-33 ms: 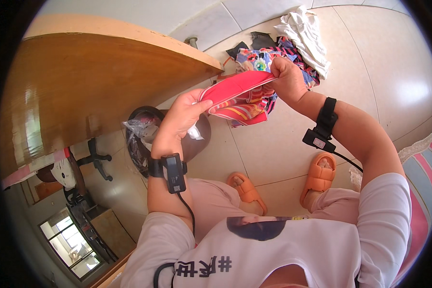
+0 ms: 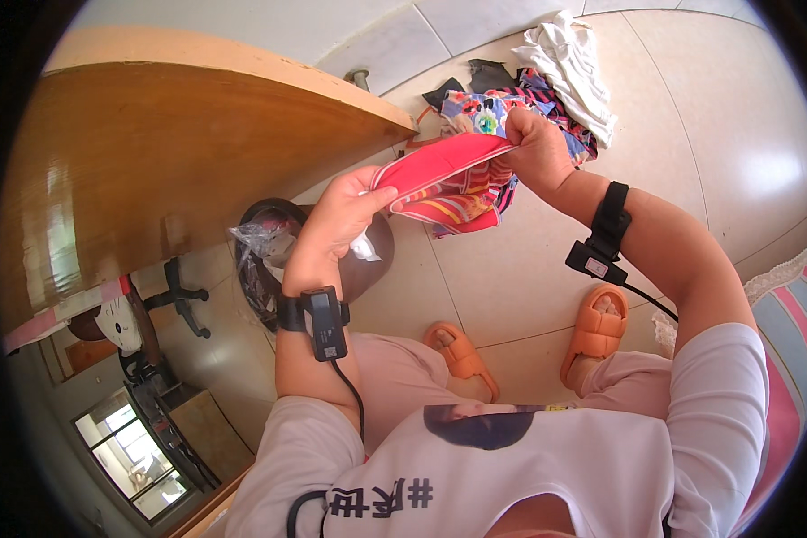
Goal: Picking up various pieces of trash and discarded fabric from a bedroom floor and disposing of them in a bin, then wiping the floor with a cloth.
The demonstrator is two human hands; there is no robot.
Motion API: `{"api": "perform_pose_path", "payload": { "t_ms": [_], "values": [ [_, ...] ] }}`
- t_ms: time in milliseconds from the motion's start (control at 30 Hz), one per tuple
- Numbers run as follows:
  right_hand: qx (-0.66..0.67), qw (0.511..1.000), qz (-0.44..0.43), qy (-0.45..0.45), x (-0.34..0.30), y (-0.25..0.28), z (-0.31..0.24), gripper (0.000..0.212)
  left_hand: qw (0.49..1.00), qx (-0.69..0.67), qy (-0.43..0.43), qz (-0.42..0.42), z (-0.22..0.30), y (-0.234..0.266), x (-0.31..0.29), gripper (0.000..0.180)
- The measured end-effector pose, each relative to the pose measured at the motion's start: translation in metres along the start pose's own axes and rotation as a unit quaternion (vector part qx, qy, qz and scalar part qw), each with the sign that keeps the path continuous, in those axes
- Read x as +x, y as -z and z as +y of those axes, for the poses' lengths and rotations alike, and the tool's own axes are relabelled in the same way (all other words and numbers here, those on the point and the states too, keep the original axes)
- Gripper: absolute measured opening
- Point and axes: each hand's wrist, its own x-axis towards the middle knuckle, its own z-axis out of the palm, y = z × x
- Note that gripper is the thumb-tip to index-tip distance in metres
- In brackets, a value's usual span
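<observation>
A red garment with a multicoloured striped part hangs stretched between my two hands, its top band pulled almost straight. My left hand is closed on one end, the thumb lying over the edge. At the other end my right hand is closed in a fist around the band. The kind of garment cannot be made out. Behind it, a pile of patterned clothes lies on the floor, partly hidden by the garment and my right hand. A white cloth lies on the pile's far right side.
A dark round bin with a clear plastic liner stands beneath my left forearm. The large wooden panel of a piece of furniture rises at the left. My feet are in orange slippers. A striped cloth with lace trim is at the right edge.
</observation>
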Motion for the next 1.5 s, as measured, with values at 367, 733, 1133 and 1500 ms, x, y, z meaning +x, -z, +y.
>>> {"api": "perform_pose_path", "payload": {
  "t_ms": [367, 733, 1133, 1500],
  "values": [
    [0.042, 0.982, -0.146, -0.109, -0.010, -0.008, 0.006, 0.020, 1.000, -0.004, -0.005, 0.009, 0.001, -0.002, 0.000, 0.012],
    [0.049, 0.969, -0.210, 0.121, -0.009, -0.008, -0.009, 0.068, 0.999, -0.024, -0.014, -0.029, -0.001, 0.007, -0.004, 0.020],
    [0.391, 0.782, -0.473, -0.108, 0.006, -0.003, -0.034, 0.026, 0.992, 0.022, -0.004, -0.123, -0.003, -0.003, -0.009, 0.022],
    [0.517, 0.721, -0.384, -0.257, 0.013, 0.010, -0.020, 0.020, 0.992, 0.057, 0.040, -0.104, 0.004, -0.009, -0.012, 0.025]
  ]
}}
